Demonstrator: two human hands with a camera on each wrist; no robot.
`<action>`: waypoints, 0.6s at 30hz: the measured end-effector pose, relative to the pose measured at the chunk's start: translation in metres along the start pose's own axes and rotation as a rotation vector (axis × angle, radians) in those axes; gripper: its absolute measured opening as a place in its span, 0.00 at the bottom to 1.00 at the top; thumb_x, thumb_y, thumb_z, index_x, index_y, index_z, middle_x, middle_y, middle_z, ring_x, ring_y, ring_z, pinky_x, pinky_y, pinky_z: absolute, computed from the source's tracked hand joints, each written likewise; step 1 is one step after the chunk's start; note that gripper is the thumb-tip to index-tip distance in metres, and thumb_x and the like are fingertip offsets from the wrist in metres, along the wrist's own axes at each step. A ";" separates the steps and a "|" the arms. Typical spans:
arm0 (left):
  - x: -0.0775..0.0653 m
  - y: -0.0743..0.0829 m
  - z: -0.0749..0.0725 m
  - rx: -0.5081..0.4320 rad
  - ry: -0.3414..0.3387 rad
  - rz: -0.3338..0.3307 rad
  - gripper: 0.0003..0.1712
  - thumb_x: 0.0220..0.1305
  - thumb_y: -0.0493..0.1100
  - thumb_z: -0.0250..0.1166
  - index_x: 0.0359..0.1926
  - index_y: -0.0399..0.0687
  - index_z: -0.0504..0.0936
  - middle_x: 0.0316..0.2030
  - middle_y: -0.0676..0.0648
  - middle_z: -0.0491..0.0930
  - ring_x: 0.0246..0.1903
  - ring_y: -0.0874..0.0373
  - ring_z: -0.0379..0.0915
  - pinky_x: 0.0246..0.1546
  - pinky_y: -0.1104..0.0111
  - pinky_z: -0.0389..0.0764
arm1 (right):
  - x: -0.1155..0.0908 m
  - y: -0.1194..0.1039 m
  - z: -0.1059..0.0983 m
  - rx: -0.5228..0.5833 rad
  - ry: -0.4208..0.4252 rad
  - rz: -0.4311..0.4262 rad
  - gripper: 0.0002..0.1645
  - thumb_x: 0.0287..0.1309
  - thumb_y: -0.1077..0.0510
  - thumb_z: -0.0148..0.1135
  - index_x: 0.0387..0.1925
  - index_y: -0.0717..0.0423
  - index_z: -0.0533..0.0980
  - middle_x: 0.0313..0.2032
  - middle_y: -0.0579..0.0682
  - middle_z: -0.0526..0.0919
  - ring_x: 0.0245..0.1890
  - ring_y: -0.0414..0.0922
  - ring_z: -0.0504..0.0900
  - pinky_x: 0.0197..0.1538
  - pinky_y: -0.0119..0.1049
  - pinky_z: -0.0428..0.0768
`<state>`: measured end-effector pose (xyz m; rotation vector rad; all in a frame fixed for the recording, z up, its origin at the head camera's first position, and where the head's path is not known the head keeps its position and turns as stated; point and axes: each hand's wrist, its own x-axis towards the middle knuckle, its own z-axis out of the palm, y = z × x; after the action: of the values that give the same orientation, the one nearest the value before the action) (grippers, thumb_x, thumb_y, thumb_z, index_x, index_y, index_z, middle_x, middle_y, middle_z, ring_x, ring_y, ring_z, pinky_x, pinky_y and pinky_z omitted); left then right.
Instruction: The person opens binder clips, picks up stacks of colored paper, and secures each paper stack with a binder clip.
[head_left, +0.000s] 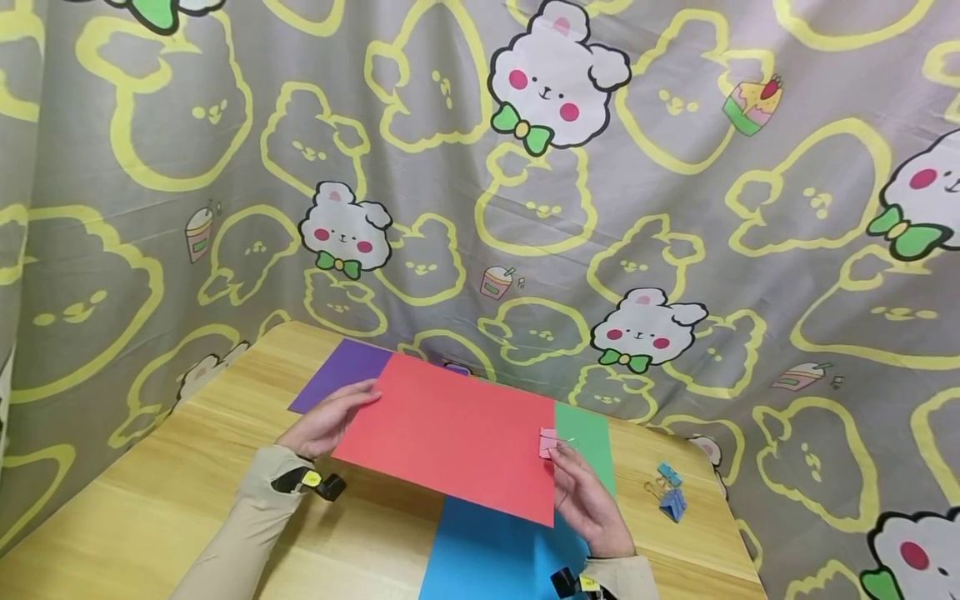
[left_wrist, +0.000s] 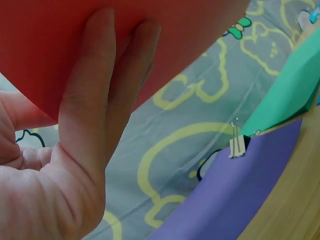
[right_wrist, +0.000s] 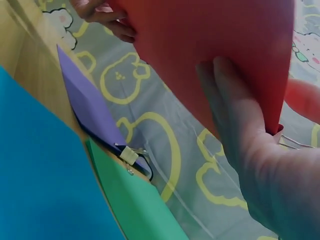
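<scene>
A red sheet of paper (head_left: 457,433) is raised above the table, tilted, between my two hands. My left hand (head_left: 330,421) grips its left edge, with the fingers (left_wrist: 92,75) behind the sheet. The right hand (head_left: 585,500) pinches the right edge, thumb in front and fingers (right_wrist: 235,95) behind. Right by that thumb, a pink binder clip (head_left: 548,443) sits on the sheet's right edge, its wire handles pointing outward. The left wrist view shows a pale binder clip (left_wrist: 238,146) at the end of the purple sheet (left_wrist: 235,185), where it meets the green sheet (left_wrist: 285,87).
On the wooden table (head_left: 150,492) lies a blue sheet (head_left: 480,550), partly under the raised red one. Blue binder clips (head_left: 672,505) lie at the right. Behind the table hangs a grey patterned curtain (head_left: 442,183).
</scene>
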<state>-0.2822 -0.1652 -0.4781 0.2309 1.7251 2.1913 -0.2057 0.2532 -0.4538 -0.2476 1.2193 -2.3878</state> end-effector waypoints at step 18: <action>-0.015 0.005 -0.011 0.053 -0.010 0.041 0.38 0.75 0.45 0.52 0.75 0.29 0.47 0.79 0.42 0.30 0.78 0.44 0.20 0.77 0.50 0.23 | -0.004 -0.006 0.013 0.031 -0.122 0.022 0.35 0.79 0.59 0.28 0.77 0.48 0.27 0.63 0.44 0.73 0.59 0.39 0.77 0.62 0.36 0.78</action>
<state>-0.2730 -0.1813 -0.4749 0.2916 1.7897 2.1710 -0.1992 0.2487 -0.4413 -0.3623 1.1237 -2.3345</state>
